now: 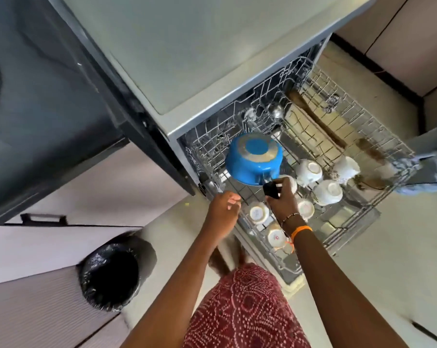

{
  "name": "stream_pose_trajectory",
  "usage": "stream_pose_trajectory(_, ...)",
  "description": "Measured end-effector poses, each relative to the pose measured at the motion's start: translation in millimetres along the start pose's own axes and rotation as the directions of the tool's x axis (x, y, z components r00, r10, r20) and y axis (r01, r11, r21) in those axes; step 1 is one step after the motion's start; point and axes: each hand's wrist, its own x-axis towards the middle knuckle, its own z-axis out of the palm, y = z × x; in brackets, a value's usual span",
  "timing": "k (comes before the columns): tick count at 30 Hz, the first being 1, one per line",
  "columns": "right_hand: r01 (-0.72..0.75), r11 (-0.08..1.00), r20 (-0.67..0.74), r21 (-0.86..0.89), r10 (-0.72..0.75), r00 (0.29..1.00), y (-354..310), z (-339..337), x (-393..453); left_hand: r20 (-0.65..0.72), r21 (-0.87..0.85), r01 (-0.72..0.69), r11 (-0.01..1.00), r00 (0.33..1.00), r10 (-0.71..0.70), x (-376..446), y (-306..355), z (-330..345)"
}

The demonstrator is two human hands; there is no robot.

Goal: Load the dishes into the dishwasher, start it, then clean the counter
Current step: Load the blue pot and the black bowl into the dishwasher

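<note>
A blue saucepan (pixel 254 158) hangs upside down over the pulled-out wire rack (pixel 363 136) of the open dishwasher (pixel 212 59). My right hand (pixel 281 199) grips its black handle (pixel 271 189). My left hand (pixel 223 205) hovers just left of the rack's near corner, fingers loosely curled, holding nothing. Several white cups, such as one (pixel 308 172) to the right of the pan and another (pixel 259 212) between my hands, sit upside down in the rack. Spoons (pixel 276 111) lie in the back part of the rack.
A bin lined with a black bag (pixel 112 272) stands on the floor at the lower left. A dark counter (pixel 36 96) overhangs at the left. Another person's light trouser leg (pixel 433 156) is at the right edge, beside the rack. Pale floor surrounds the dishwasher door.
</note>
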Motion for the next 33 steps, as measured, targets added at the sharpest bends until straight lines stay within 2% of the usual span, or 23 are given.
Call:
stream_pose_trajectory(5,0.062,0.997,0.044,-0.053,-0.059,0.997,-3.8,30.0,51.6,-0.119,0.075,0.024,0.997,0.993,-0.015,35.0,-8.8,5.7)
stream_pose_trajectory(11,0.129,0.990,0.085,-0.065,-0.123,0.989,22.2,53.5,83.0,-0.176,0.157,0.075,0.985,0.983,-0.047,65.7,-6.5,9.0)
stream_pose_trajectory(14,0.173,0.978,0.095,-0.119,-0.162,0.982,28.2,54.2,75.1,-0.282,0.296,0.124,0.947,0.959,-0.038,70.9,-9.0,17.0)
stream_pose_trajectory(17,0.231,0.967,0.084,-0.109,-0.223,0.971,33.0,56.9,80.0,-0.337,0.443,0.130,0.887,0.941,0.030,71.7,-6.8,21.8)
stream_pose_trajectory(20,0.227,0.970,0.100,-0.091,-0.217,0.971,36.5,55.7,81.7,-0.372,0.551,0.094,0.829,0.917,0.144,71.4,-3.7,22.6)
stream_pose_trajectory(23,0.201,0.976,0.124,-0.080,-0.190,0.974,29.7,52.4,79.1,-0.344,0.606,0.048,0.794,0.916,0.207,73.3,0.6,21.6)
stream_pose_trajectory(26,0.291,0.955,0.176,-0.061,-0.277,0.945,14.2,57.0,85.8,-0.305,0.601,0.001,0.800,0.925,0.228,77.8,5.8,22.2)
stream_pose_trajectory(28,0.317,0.944,0.196,-0.086,-0.296,0.935,7.3,65.3,97.9,-0.274,0.594,-0.006,0.804,0.939,0.209,80.9,6.7,22.6)
stream_pose_trajectory(33,0.250,0.947,0.221,-0.203,-0.204,0.954,2.2,80.6,117.7,-0.166,0.676,0.030,0.736,0.980,0.113,85.7,4.2,21.6)
